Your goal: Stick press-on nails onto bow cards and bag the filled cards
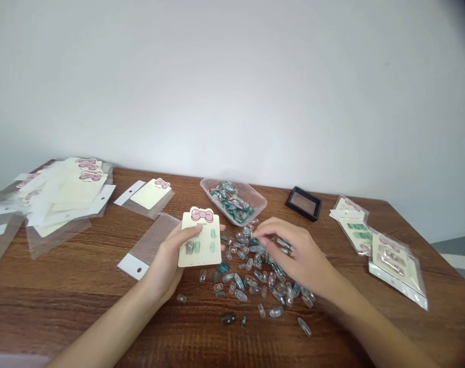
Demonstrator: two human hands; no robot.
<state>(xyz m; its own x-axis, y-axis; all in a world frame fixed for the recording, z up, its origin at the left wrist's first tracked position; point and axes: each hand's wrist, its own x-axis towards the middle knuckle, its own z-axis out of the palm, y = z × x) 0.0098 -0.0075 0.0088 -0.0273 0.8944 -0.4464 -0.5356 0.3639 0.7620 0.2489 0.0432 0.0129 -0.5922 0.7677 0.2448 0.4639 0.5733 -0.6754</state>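
Note:
My left hand holds a cream card with a pink bow at its top, thumb across the front and fingers behind. Several green nail tips and one dark grey one sit on the card. Over the loose pile of nail tips, my right hand has thumb and forefinger pinched together; what they hold, if anything, is too small to make out. Behind the pile stands a clear plastic tub of more nail tips.
Bow cards and clear bags are heaped at the left. One bagged card and an unfilled-looking bag lie nearer. A black frame stands behind my right hand. Packed cards lie at the right edge.

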